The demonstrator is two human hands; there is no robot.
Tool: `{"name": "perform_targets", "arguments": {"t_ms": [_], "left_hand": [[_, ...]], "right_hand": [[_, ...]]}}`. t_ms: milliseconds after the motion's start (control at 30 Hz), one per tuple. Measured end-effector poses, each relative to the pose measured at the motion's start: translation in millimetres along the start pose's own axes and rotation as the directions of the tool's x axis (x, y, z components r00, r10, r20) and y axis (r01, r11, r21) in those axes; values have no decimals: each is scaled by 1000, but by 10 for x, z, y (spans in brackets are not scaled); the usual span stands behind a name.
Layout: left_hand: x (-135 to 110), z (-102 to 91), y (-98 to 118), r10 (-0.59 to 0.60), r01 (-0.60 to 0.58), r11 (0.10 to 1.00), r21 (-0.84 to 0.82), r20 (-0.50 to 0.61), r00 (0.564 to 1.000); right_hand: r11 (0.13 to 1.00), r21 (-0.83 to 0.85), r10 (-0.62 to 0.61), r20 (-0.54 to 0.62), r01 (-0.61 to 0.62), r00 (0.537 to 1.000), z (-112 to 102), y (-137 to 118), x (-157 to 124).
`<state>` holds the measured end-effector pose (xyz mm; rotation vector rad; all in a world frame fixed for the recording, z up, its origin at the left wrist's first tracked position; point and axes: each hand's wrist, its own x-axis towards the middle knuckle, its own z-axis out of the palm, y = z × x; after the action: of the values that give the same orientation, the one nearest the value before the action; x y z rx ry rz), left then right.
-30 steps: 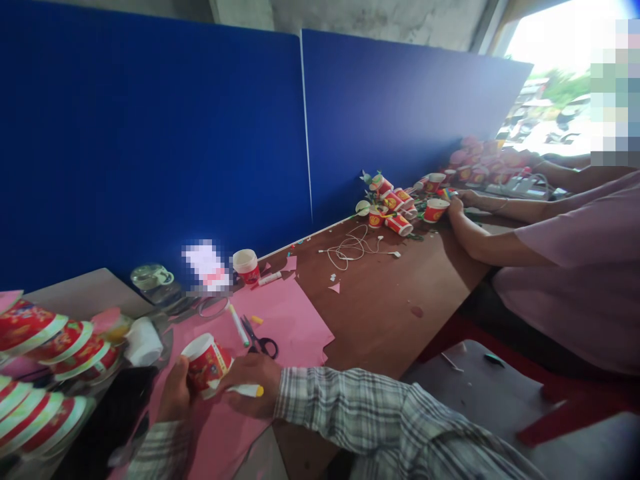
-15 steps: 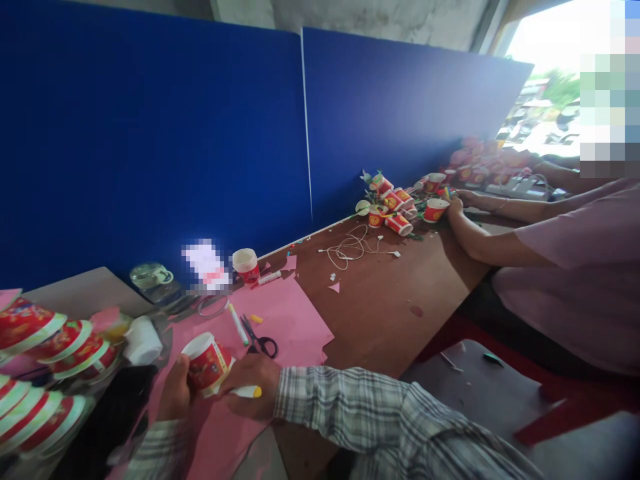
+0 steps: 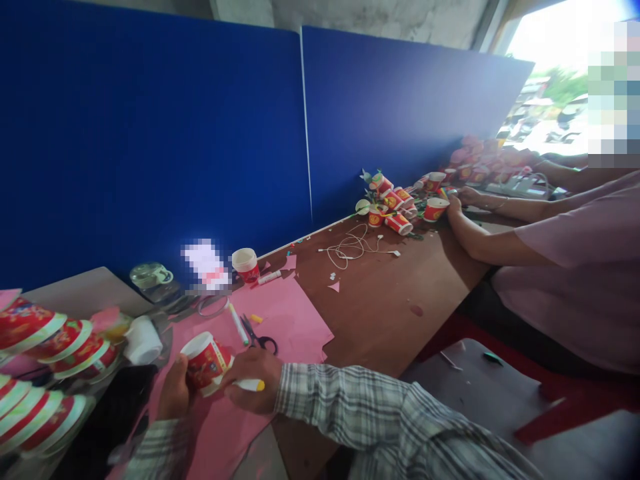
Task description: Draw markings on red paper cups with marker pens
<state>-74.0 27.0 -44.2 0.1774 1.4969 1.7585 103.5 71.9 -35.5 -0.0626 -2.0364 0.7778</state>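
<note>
Clock: 12 is the top of the view, read from the held cup.
Cup: red and white, mouth up and tilted, held over the pink paper low in the view, at 7 o'clock from its middle.
Left hand: the hand at 8 o'clock grasps the cup by its side, thumb near the rim.
Right hand: this hand, between 3 and 4 o'clock, grasps a pen, its yellow end pointing to 3. The fingertips are at the cup's lower side; the pen's other end is hidden.
Paper: lies on the brown table, reaching from beneath both hands toward 2 o'clock.
Scissors: black scissors on the paper, between 2 and 3 o'clock, just beside the right hand.
Green-tipped pen: this pen lies at 2 o'clock, a small yellow piece beyond it.
Spare cup: the spare cup stands upright at 1 o'clock.
Stacks: nested cups at 9 o'clock.
Roll: a white roll between 9 and 10.
Earphones: white earphones in a tangle, 2 o'clock.
Pile: red cups farther off at 2.
Co-worker: a person in a pink top, between 2 and 3, both hands near another cup.
</note>
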Motion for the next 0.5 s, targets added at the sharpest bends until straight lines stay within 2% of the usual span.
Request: {"name": "perform_targets", "arguments": {"t_ms": [100,233,333,400,500], "left_hand": [[-57,59,23,37,-37,999,-12,-4,999],[-69,68,23,41,-41,999,-7,17,999],[-89,83,31,56,-56,998,-37,7,998],[-130,117,53,43,-44,997,-56,-14,999],[-198,171,94,22,-23,997,-72,-8,1000]], "right_hand": [[1000,-3,-4,8,4,1000,-9,-18,0],[998,2,71,-39,-71,997,-50,-72,7],[997,-3,80,-1,-80,997,-83,-120,18],[998,2,69,14,-69,998,-93,-138,22],[995,11,99,-30,-99,995,-95,-142,23]]}}
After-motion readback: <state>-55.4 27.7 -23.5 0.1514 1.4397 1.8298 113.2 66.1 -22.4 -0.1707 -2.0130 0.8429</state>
